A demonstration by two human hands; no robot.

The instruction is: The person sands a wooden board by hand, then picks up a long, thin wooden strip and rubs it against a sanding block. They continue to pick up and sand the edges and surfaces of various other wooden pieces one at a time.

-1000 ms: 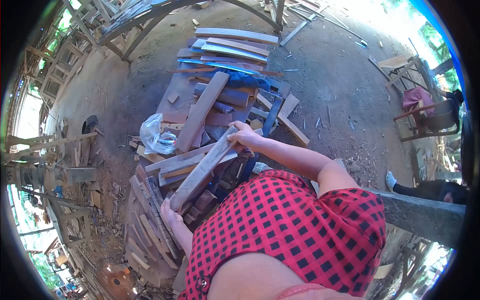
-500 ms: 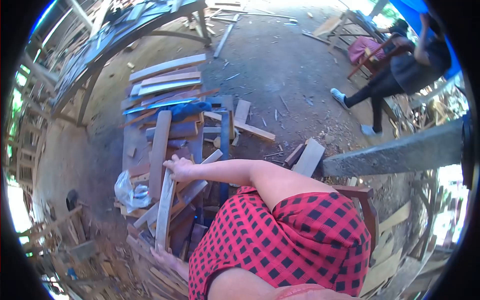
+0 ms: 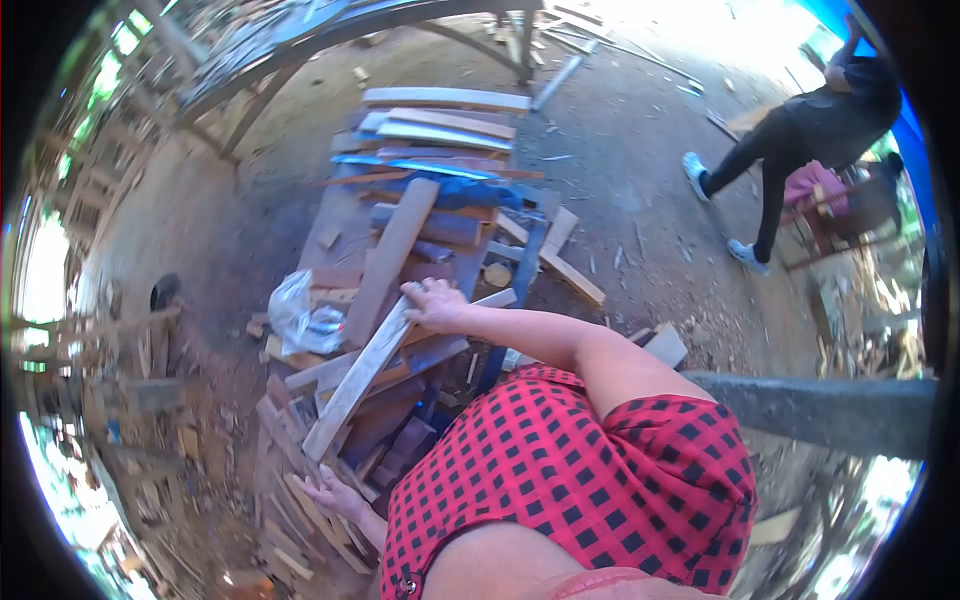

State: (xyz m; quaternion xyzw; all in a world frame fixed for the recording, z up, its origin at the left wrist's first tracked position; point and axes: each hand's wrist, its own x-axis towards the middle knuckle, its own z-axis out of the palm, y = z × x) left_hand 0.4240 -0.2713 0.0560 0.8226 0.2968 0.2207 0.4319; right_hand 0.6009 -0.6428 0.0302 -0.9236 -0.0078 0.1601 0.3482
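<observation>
My right hand [image 3: 436,306] grips the upper end of a pale wooden strip [image 3: 360,383], which slants down to the left over a pile of wood. My left hand [image 3: 336,493] is just below the strip's lower end, fingers spread, with nothing held. Beside the right hand lies a longer brown board [image 3: 392,262]. Several wood offcuts [image 3: 425,355] lie crossed beneath the strip. A clear plastic bag [image 3: 300,315] rests on the pile, left of the strip.
More boards [image 3: 445,105] are stacked farther up, with a dark blue cloth [image 3: 470,193] among them. A wooden workbench [image 3: 390,35] stands at the top. A person [image 3: 800,135] in dark clothes is at upper right, near a chair [image 3: 850,215]. A thick beam [image 3: 830,405] juts in from the right.
My view has turned, so the wood pile sits farther right and tilted. The left hand now shows a small gap from the strip's end. The right hand keeps its grip.
</observation>
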